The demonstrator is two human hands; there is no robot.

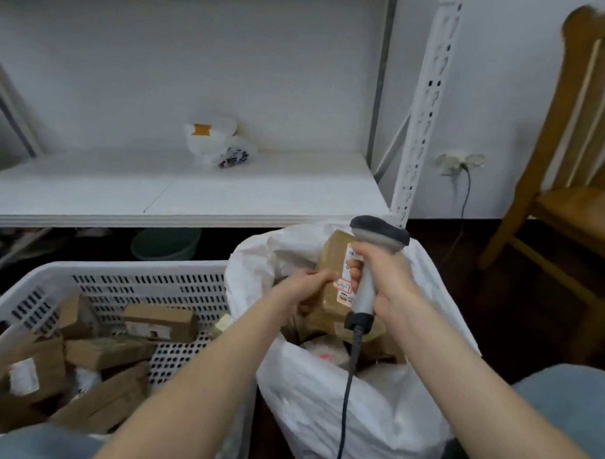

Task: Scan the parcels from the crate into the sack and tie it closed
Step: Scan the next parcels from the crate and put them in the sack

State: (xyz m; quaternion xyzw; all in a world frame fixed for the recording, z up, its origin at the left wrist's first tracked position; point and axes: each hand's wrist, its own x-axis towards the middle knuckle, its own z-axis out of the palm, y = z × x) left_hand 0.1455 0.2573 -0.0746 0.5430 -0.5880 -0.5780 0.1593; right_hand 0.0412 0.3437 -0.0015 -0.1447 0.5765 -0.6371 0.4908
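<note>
A small parcel-sorting room: a white plastic crate (148,282) of taped brown parcels (160,322) with printed labels stands beside an open white sack (339,402), a corded barcode scanner (367,286) above it. Behind, white slotted-steel shelving (192,191) holds one plastic bag (215,144). A wooden chair (569,204) and a wall socket (459,162) on plain white walls suggest a modest back room.

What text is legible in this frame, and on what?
Nothing reads cleanly.
White label on the held parcel: print blurred; handwritten marks in a red-edged box, unclear.
Labels on the crate parcels: too blurred.
Print on the plastic bag: too blurred.
On the scanner: none visible.
</note>
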